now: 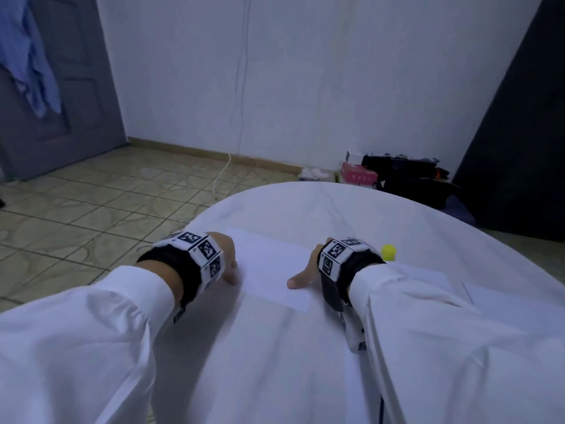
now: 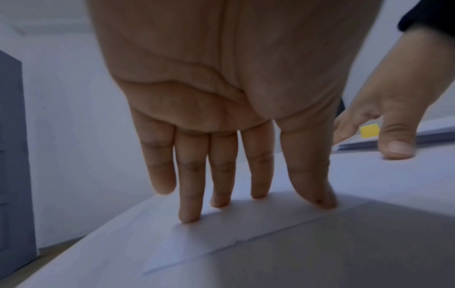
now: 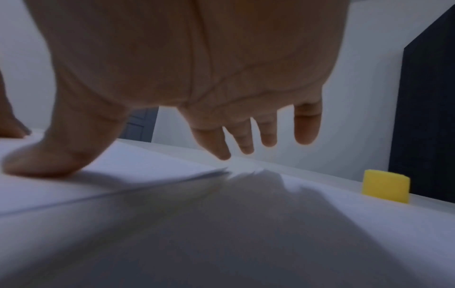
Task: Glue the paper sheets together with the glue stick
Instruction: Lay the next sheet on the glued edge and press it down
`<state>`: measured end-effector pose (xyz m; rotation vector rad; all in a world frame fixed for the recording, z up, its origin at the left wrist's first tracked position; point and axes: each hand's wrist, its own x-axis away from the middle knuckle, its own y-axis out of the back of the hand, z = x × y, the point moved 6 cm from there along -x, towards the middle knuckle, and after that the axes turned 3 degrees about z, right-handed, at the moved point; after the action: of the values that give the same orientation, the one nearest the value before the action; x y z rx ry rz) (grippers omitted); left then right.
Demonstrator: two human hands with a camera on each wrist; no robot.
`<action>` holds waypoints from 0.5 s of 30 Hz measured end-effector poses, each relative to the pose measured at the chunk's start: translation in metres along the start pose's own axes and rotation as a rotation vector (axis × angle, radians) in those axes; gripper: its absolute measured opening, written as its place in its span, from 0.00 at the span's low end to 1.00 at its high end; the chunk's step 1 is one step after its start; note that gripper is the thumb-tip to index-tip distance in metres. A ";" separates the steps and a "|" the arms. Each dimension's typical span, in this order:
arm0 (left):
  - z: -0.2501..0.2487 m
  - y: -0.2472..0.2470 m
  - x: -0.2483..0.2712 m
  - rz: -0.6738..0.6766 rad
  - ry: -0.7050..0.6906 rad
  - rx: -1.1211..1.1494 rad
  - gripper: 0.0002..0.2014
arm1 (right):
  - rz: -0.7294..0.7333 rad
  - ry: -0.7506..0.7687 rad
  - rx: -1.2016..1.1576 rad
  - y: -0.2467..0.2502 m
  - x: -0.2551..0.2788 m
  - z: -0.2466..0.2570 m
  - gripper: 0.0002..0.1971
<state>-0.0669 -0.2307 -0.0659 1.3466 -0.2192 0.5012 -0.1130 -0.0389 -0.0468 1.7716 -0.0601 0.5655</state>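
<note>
Left hand (image 1: 224, 255) lies palm-down at the left edge of the paper sheet (image 1: 269, 267), fingers (image 2: 191, 175) straight and slightly spread, tips touching the sheet. It holds nothing. Right hand (image 1: 308, 270) lies at the sheet's right edge, also spread flat; its thumb (image 3: 49, 157) presses down on the paper, and the remaining fingers reach toward the sheet's far corner. It grips nothing either.

Paper sheet position: flat on the white tablecloth (image 1: 275, 362) of a round table, between the two hands, directly in front of the person. A second stack of paper (image 1: 428, 276) lies to the right, partly covered by the right sleeve.

Glue stick (image 1: 388, 251), recognisable by its yellow cap, stands upright on the tablecloth just beyond the right wrist, near the second stack and apart from both hands.

Both wrists carry black bands with printed square markers (image 1: 203, 250).
</note>
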 end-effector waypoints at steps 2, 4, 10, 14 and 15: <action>0.006 -0.006 -0.010 -0.010 0.006 0.026 0.11 | 0.025 -0.009 0.015 0.000 -0.007 0.001 0.35; 0.011 -0.009 -0.016 -0.009 0.032 0.024 0.13 | 0.037 -0.006 0.024 0.001 -0.009 0.004 0.34; 0.001 0.004 -0.014 0.002 0.018 0.106 0.26 | 0.015 0.037 -0.074 0.006 -0.002 0.016 0.28; 0.004 -0.001 -0.004 -0.045 0.001 0.158 0.24 | -0.026 0.013 -0.349 0.011 0.010 0.021 0.21; 0.006 -0.002 -0.001 -0.055 0.003 0.188 0.23 | -0.038 -0.007 -0.413 0.011 0.017 0.022 0.20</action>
<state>-0.0656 -0.2367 -0.0669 1.5313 -0.1344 0.4863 -0.0947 -0.0579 -0.0335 1.3703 -0.1376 0.4793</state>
